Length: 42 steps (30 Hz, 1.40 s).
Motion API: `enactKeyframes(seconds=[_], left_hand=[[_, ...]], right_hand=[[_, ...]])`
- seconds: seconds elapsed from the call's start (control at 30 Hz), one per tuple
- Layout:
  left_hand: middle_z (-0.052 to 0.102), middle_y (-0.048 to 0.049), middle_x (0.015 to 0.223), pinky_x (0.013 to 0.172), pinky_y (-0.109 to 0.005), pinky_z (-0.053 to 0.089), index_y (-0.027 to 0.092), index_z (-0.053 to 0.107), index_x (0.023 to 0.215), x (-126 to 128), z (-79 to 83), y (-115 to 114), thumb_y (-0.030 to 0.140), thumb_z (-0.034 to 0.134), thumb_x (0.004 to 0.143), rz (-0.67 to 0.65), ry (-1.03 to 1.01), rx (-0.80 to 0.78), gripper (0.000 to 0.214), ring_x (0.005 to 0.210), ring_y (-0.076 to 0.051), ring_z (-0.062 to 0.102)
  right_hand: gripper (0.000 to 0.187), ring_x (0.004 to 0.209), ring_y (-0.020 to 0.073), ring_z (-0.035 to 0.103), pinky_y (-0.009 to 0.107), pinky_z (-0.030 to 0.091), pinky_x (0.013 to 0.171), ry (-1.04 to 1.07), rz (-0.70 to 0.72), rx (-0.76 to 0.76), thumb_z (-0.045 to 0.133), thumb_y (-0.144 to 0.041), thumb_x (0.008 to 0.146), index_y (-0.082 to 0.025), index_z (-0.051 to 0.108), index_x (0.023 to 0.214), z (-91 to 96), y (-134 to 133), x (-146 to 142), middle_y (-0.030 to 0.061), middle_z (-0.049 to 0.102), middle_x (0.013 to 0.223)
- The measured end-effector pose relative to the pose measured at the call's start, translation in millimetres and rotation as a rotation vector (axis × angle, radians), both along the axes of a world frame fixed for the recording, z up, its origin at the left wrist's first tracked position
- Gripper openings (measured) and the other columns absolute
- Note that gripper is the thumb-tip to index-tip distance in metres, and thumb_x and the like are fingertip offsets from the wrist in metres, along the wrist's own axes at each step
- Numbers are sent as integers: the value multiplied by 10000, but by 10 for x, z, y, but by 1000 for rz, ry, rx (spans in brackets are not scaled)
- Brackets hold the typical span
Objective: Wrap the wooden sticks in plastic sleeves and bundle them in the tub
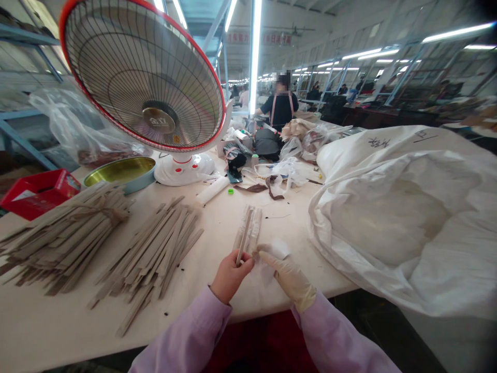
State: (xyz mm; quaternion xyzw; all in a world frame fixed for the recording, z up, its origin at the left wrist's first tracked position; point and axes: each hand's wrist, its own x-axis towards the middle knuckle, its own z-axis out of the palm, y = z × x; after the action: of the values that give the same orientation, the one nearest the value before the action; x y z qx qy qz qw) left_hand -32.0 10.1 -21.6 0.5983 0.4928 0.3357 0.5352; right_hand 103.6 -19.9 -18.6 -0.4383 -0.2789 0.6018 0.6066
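My bare left hand [234, 275] is closed around the near end of a narrow taupe fabric strip [244, 233], which points away from me. Beside it on the table lie similar strips with whitish stuff along them [254, 228]. My right hand [293, 280], in a pale rubber glove, has its fingertips pinched together close to my left thumb. White, wispy material [277, 249] shows around those fingers, seemingly fluffy filling; its exact hold is partly hidden. To the left, a loose pile of taupe strips [163, 246] is spread beside a tied bundle of them [73, 228].
At the right, a large open white sack [349, 207] holds white fluff [392, 223]. A red-rimmed fan [155, 119] stands behind the strips, near a round metal basin [126, 173] and a red box [39, 194]. Plastic bags and scraps [287, 168] lie farther back; a person [285, 106] stands beyond.
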Motion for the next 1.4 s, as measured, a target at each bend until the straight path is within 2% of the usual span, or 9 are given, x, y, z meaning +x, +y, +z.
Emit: enactKeyframes(seconds=[0.13, 0.37, 0.6, 0.73, 0.87, 0.97, 1.07, 1.23, 1.4], left_hand=[[423, 65, 549, 409, -186, 277, 162, 484, 723, -94, 112, -32, 443, 490, 750, -36, -21, -15, 282, 416, -49, 344], [492, 30, 608, 364, -185, 267, 144, 528, 835, -350, 102, -311, 589, 333, 792, -236, 67, -201, 488, 387, -56, 408], [470, 43, 546, 381, -189, 289, 145, 536, 830, -257, 2, -451, 594, 330, 786, -244, 87, -218, 496, 380, -64, 416], [469, 53, 522, 369, -183, 279, 149, 520, 810, -213, 51, -391, 590, 334, 775, -273, 103, -268, 480, 355, -62, 416], [491, 50, 500, 378, -186, 291, 156, 505, 792, -234, 70, -262, 592, 328, 773, -310, 100, -279, 472, 362, -77, 445], [533, 27, 529, 425, -197, 328, 163, 495, 753, -306, 45, -202, 546, 380, 782, -348, 159, -218, 401, 423, -94, 487], [483, 50, 514, 452, -206, 329, 189, 474, 727, -345, 39, -195, 499, 396, 806, -244, 226, -41, 329, 435, -96, 439], [354, 64, 486, 445, -212, 281, 208, 436, 633, -400, 87, -202, 480, 407, 807, -103, 275, 109, 324, 455, -105, 348], [359, 56, 510, 479, -214, 290, 194, 458, 599, -414, 67, -251, 451, 436, 799, -128, 301, 114, 327, 498, -108, 364]], right_hand=[[231, 655, 169, 590, 308, 460, 670, -160, -92, -18, 743, -335, 585, -154, 656, 700, -88, 72, 28, 17, 657, 682], [294, 486, 103, 501, 280, 465, 556, 109, -316, -127, 763, -396, 551, -175, 583, 623, -174, 236, 227, -35, 577, 556], [308, 403, 51, 354, 242, 377, 466, 265, -257, -91, 763, -374, 561, -185, 524, 606, -8, 285, 204, -62, 528, 557], [278, 525, 98, 449, 256, 383, 534, 36, -262, 69, 734, -386, 599, -183, 547, 632, 48, 175, 130, -41, 530, 595], [278, 538, 111, 453, 258, 367, 548, -230, -38, 87, 687, -406, 656, -169, 548, 614, 41, 34, 57, -31, 503, 561], [317, 516, 116, 446, 255, 346, 520, -315, -27, 28, 677, -440, 649, -171, 533, 566, 43, 2, 62, -28, 484, 517], [349, 526, 119, 448, 257, 356, 536, -350, -123, 25, 666, -461, 646, -179, 517, 503, 57, 2, 5, -25, 480, 498], [288, 478, 113, 414, 260, 344, 477, -266, 29, -29, 737, -434, 549, -174, 632, 618, 111, 0, -89, -25, 510, 507], [308, 448, 91, 366, 245, 343, 470, -68, -283, -8, 658, -484, 641, -177, 640, 665, 104, 52, -1, -52, 419, 471]])
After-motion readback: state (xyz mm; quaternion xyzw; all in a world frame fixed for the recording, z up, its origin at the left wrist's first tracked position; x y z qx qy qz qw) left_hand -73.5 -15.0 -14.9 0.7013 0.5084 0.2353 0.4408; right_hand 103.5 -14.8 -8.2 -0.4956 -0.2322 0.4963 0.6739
